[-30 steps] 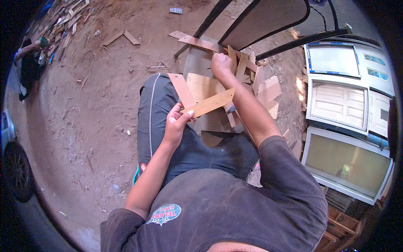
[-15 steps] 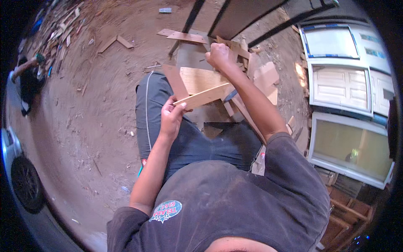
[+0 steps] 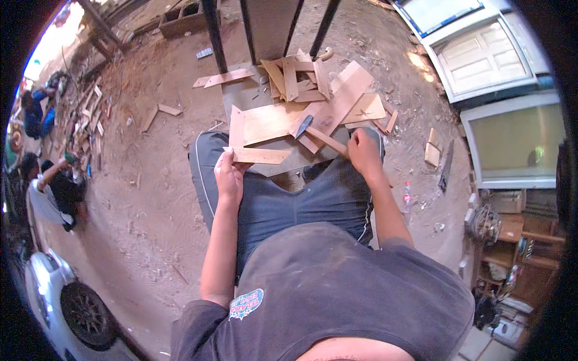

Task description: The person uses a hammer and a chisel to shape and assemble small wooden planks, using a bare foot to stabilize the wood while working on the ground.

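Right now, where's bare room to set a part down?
Widest: dirt floor between left knee and car, mostly bare. Smaller, specked: grey work surface between far slats, pale board and wood pile. Crowded: the pile's side, and nearer, where boards overlap under the hammer in the right hand.

1. The floor [image 3: 144,210] was bare brown earth, with small litter scattered over it.
2. On the right, a white panelled door [image 3: 480,57] was beside a glass pane [image 3: 512,141] in a pale frame.
3. Toward the lower right stood brown wooden shelves [image 3: 512,227].
4. A silver car [image 3: 45,271] stood at the lower left.
5. Bright daylight [image 3: 57,30] entered at the upper left; a light patch [image 3: 419,62] lay near the door.
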The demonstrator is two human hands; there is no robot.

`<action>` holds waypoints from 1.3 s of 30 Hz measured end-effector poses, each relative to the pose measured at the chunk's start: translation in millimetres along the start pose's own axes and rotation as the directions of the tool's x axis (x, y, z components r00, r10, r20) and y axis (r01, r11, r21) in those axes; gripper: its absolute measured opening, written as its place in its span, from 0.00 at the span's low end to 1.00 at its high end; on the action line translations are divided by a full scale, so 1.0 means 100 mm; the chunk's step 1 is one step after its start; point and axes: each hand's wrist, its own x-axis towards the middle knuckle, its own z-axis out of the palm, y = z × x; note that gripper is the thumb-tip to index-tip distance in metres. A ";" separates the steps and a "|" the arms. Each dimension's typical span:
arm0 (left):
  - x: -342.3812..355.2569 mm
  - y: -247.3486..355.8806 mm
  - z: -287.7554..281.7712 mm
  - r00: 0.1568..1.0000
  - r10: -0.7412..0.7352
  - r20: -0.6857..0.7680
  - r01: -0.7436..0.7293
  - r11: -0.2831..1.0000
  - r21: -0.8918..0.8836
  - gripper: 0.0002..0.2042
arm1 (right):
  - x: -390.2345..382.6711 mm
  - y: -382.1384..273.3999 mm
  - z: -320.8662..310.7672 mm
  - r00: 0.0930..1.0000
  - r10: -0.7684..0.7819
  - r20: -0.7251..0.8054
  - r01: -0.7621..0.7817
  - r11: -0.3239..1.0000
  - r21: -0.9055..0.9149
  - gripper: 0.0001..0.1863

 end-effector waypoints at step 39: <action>2.75 0.54 0.24 0.762 0.138 0.633 -0.432 -0.619 0.656 0.17 | -0.38 0.10 0.30 0.918 -0.179 -0.355 0.196 0.980 0.013 0.04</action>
